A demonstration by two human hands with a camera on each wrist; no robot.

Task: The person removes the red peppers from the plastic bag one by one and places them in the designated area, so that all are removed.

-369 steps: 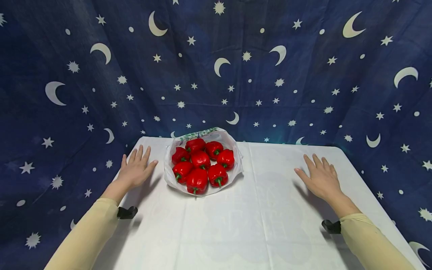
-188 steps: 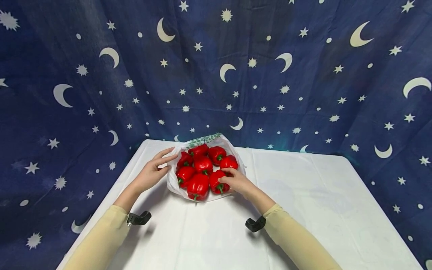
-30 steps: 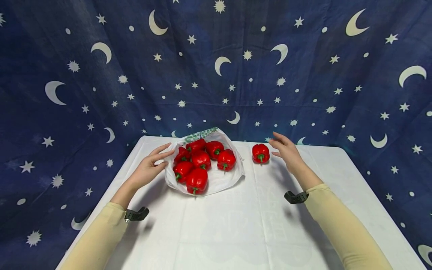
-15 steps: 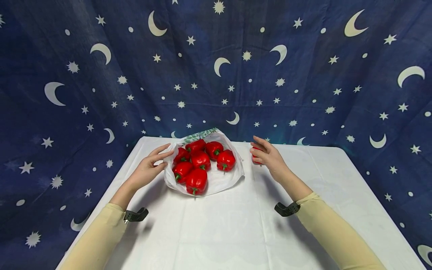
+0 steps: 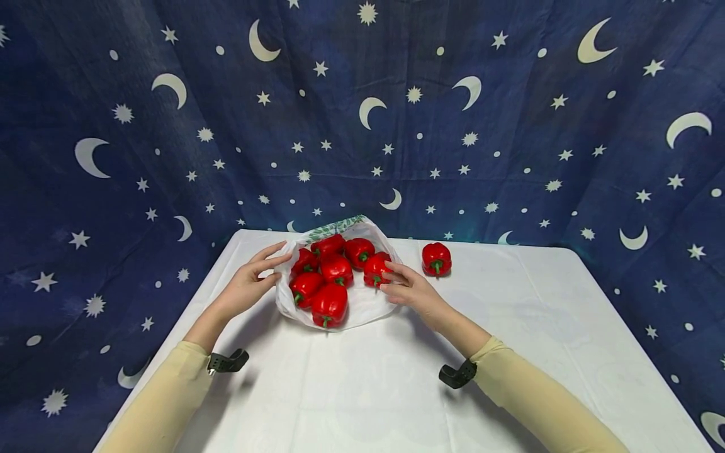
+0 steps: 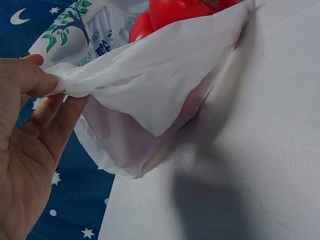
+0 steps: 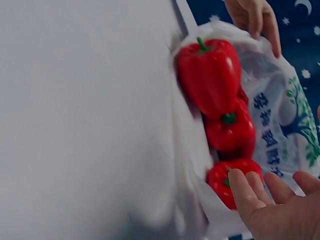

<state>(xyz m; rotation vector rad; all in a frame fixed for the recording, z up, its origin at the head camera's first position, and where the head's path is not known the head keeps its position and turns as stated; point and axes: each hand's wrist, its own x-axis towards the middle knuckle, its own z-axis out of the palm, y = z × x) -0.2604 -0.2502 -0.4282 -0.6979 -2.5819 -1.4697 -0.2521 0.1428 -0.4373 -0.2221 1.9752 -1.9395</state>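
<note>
In the head view, an open white plastic bag with a green leaf print holds several red bell peppers. My left hand pinches the bag's left rim between thumb and fingers; the left wrist view shows the gathered film there. My right hand reaches over the bag's right rim, fingers spread beside the rightmost bell pepper. In the right wrist view its loosely extended fingers overlap that pepper and are not curled round it. Another bell pepper stands by itself right of the bag.
The white-covered table carries the bag and the lone pepper near its back edge. Behind it hangs a dark blue curtain with moons and stars. Black camera straps sit on both wrists.
Earlier, the right hand touched the bag's front-right pepper; that pepper now stands on the table to the right. The right hand has since moved left to the bag. The left hand stays at the rim.
</note>
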